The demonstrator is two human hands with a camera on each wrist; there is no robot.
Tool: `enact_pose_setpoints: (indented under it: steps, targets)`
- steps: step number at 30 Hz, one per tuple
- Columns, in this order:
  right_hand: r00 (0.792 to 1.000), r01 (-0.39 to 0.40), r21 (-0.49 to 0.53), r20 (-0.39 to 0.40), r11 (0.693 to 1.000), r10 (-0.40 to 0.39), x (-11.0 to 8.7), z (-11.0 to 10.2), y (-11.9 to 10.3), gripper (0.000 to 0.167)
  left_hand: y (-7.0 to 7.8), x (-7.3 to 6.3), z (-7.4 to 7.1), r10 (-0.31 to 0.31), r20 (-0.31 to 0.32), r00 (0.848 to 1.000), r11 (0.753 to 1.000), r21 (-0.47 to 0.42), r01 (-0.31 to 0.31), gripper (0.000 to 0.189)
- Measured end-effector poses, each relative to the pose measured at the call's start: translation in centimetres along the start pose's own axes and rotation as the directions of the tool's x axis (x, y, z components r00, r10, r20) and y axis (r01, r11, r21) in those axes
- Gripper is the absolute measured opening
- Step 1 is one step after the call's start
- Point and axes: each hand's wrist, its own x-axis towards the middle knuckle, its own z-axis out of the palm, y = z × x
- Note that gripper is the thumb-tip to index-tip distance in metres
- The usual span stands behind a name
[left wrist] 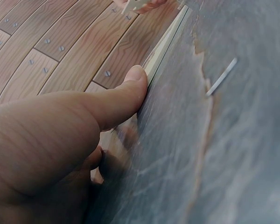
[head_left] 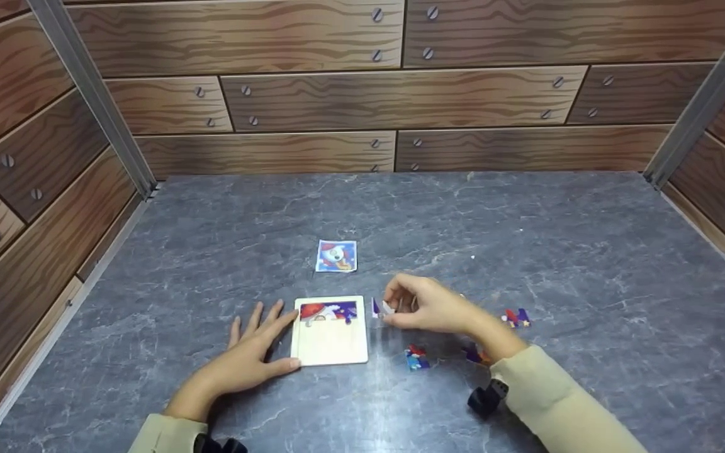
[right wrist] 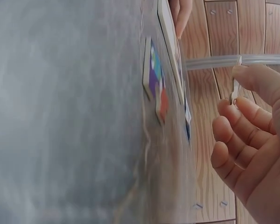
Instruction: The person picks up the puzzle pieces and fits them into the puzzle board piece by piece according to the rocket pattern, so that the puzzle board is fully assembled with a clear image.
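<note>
Right fingers (head_left: 405,320) pinch puzzle piece (right wrist: 234,88) beside board (head_left: 331,343); left fingers (head_left: 281,325) splayed, touching board's edge.

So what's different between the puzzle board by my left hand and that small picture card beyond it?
The puzzle board looks larger than the picture card. The puzzle board is filled only along its upper part, with pale bare surface below, while the picture card's image is complete. Your left hand touches the puzzle board; no hand touches the picture card. Both lie on the table.
</note>
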Motion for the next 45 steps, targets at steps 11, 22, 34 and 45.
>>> enact_pose_setpoints:
  steps: [11, 22, 34, 45]
  targets:
    - [0.997, 0.069, 0.031, 0.019, 0.997, -0.070, 1.4, 2.0, -1.7, 0.023, 0.2, 0.1, -0.1, -0.013, 0.001, 1.000, 1.000, 0.005, 0.013, 0.081]
    - [0.992, 0.111, 0.020, 0.061, 0.994, -0.112, 3.5, 4.5, -3.4, 0.024, 0.1, 0.1, -0.1, -0.017, 0.009, 1.000, 1.000, 0.003, 0.017, 0.081]
    - [0.994, 0.023, -0.071, 0.106, 0.997, -0.016, 5.9, 6.2, -3.8, 0.024, -0.1, 0.0, 0.1, 0.033, -0.011, 0.999, 0.999, 0.009, -0.033, 0.080]
    - [0.987, -0.011, -0.256, 0.151, 0.967, 0.051, 6.8, 7.0, -3.8, 0.024, -0.1, -0.1, -0.1, 0.036, -0.006, 0.999, 0.999, -0.002, -0.036, 0.080]
